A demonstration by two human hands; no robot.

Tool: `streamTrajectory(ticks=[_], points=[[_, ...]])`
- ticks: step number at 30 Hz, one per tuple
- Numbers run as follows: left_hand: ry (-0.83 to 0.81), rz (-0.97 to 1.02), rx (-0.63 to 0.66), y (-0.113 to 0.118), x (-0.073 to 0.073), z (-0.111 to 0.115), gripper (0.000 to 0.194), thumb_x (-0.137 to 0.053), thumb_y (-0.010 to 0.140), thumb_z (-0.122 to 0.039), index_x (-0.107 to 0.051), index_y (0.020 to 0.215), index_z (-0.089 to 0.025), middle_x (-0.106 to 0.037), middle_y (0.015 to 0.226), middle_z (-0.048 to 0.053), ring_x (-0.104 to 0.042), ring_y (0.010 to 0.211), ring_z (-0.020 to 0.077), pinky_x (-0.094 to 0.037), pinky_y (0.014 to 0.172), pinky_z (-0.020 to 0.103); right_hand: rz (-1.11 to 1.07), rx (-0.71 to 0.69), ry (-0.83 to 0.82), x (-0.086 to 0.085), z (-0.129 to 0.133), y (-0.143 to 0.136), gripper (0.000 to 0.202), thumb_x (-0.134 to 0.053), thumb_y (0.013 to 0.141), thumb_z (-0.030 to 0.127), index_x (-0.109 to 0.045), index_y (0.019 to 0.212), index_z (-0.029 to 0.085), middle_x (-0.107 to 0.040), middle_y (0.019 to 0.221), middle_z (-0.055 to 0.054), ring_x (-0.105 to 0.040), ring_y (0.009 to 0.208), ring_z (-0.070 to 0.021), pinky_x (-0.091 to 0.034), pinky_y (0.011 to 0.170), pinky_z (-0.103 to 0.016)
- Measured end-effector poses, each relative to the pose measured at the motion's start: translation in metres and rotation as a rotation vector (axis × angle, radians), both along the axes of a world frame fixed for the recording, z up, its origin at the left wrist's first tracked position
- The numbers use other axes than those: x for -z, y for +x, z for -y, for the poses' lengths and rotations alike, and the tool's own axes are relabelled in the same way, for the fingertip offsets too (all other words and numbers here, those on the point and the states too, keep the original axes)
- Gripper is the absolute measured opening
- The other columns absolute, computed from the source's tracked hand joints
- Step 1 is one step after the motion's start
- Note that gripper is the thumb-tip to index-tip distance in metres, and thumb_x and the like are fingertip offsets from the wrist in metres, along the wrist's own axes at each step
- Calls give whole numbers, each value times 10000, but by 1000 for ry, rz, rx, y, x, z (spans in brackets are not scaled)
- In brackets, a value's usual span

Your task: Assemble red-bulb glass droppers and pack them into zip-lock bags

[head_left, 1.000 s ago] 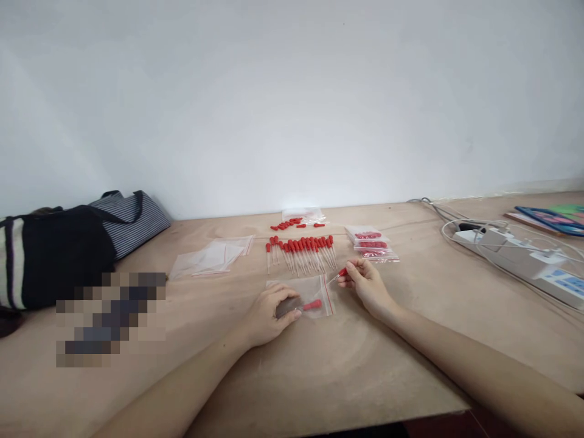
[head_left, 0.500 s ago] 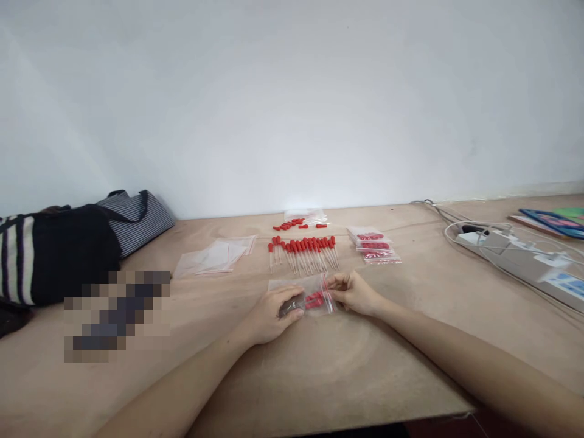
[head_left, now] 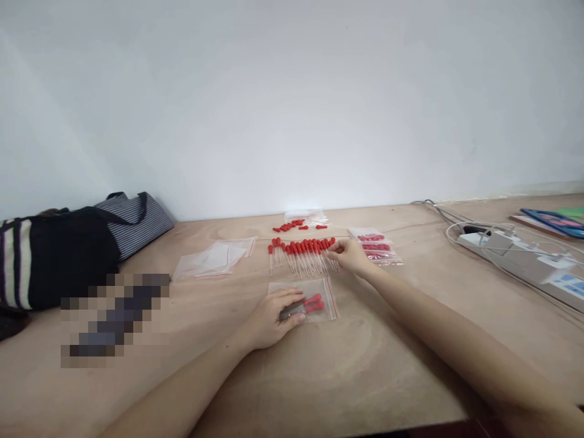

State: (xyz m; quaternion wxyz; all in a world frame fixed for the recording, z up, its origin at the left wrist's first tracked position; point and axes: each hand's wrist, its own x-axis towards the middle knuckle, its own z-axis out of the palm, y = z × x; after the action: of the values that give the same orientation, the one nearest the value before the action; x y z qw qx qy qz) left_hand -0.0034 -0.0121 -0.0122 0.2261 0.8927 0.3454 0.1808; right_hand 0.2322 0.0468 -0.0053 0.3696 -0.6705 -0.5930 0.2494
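Observation:
My left hand [head_left: 272, 313] lies on a clear zip-lock bag [head_left: 326, 313], its thumb and fingers closed round the glass stems of red-bulbed droppers inside. The droppers' red bulbs [head_left: 314, 302] show past my fingertips, toward the bag's red-striped mouth on the right. Farther back, a row of glass droppers with red bulbs [head_left: 298, 247] lies side by side on the table. At the right end of that row is my right hand [head_left: 349, 255], thumb and fingertips pinched on a dropper there. The fingers partly hide that dropper.
Flat clear bags [head_left: 214, 258] lie left of the row. Filled bags with red bulbs [head_left: 376, 246] are stacked to its right. Loose red bulbs [head_left: 287, 225] lie near the wall. A power strip [head_left: 515, 255] with cables stands at right, a black bag [head_left: 68, 255] at left.
My right hand has let go of the bag's mouth and moved back to the right end of the dropper row. My left hand has stayed on the bag.

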Motion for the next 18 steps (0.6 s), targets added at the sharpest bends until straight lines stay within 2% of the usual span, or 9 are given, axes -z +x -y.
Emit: streamTrajectory(ticks=[4, 10, 14, 18], points=[[1, 19, 15, -1, 2, 0, 372, -527, 779, -345, -540, 1127, -215, -545, 1187, 55, -456, 1129, 209, -362, 955, 383, 87, 93, -26, -5, -27, -21, 231, -625, 601, 253, -584, 799, 140, -619, 756, -52, -565, 700, -148, -402, 562, -211], [-1, 26, 8, -2, 2, 2, 329, -517, 784, -326, -575, 1089, -218, -540, 1189, 54, -473, 1113, 196, -383, 942, 351, 169, 112, -177, -8, -46, -39, 110, -637, 548, 131, -573, 637, 121, -592, 631, -89, -563, 641, -190, -380, 496, -228], [-11, 29, 2, -1, 3, 2, 340, -517, 784, -331, -578, 1093, -204, -534, 1196, 70, -473, 1114, 202, -384, 942, 350, 166, 131, -215, -12, -51, -40, 106, -616, 549, 87, -568, 643, 103, -574, 604, -97, -571, 660, -214, -381, 499, -238], [-22, 34, -8, -1, 2, 1, 334, -524, 777, -328, -588, 1081, -205, -535, 1195, 76, -478, 1109, 207, -383, 943, 361, 71, 103, -181, -18, -48, -39, 112, -601, 601, 151, -562, 705, 135, -573, 616, -78, -570, 641, -199, -386, 482, -231]])
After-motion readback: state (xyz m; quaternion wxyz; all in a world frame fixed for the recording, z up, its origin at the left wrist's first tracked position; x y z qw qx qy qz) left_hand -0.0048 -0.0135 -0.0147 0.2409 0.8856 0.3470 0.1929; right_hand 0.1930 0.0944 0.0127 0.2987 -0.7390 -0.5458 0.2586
